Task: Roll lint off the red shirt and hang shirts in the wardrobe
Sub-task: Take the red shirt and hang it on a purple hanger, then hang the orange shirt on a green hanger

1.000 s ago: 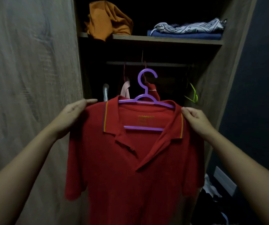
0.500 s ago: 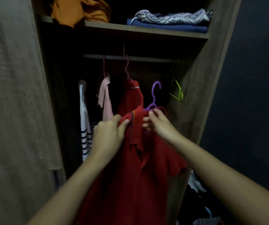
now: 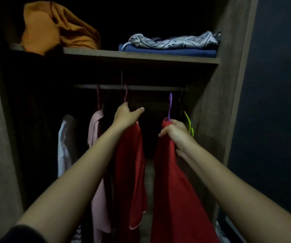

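I hold the red shirt (image 3: 172, 181) on its purple hanger (image 3: 170, 106) inside the wardrobe; my right hand (image 3: 175, 133) grips the shirt's collar at the hanger's base. The purple hook points up just below the dark rail (image 3: 141, 87). My left hand (image 3: 126, 114) rests against the top of another red shirt (image 3: 132, 163) that hangs from the rail on a pinkish hanger, with thumb spread out to the right. A gap lies between the two red shirts.
A pink shirt (image 3: 97, 155) and a white one (image 3: 64, 142) hang further left. A bare lime-green hanger (image 3: 188, 121) hangs by the right wall. The shelf (image 3: 141, 57) above carries an orange garment (image 3: 57, 28) and folded clothes (image 3: 172, 44).
I have moved in closer to the wardrobe. Both hands left the shirt's collar; the left went to the hanging red shirt, and the right carried the hanger up and right toward the rail.
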`<state>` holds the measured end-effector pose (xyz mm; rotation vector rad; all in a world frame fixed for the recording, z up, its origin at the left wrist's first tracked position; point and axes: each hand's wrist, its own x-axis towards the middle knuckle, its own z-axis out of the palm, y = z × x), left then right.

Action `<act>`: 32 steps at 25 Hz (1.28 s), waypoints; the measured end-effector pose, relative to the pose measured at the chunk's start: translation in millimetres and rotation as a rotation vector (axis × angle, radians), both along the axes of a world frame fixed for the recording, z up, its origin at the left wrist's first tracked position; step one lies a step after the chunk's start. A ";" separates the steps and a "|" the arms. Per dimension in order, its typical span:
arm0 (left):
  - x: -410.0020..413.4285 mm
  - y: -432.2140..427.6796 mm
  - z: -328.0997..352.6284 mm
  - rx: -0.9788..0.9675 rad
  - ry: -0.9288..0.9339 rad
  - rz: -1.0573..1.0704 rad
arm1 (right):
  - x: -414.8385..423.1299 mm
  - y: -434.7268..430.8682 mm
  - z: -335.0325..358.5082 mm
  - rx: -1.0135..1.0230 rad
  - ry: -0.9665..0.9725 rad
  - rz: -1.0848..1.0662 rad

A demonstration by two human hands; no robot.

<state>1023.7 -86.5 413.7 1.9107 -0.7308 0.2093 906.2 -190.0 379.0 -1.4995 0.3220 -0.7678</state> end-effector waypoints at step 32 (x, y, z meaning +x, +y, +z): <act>28.0 19.9 41.2 0.252 -1.122 0.464 | 86.0 -50.4 77.8 -1.688 0.023 -0.373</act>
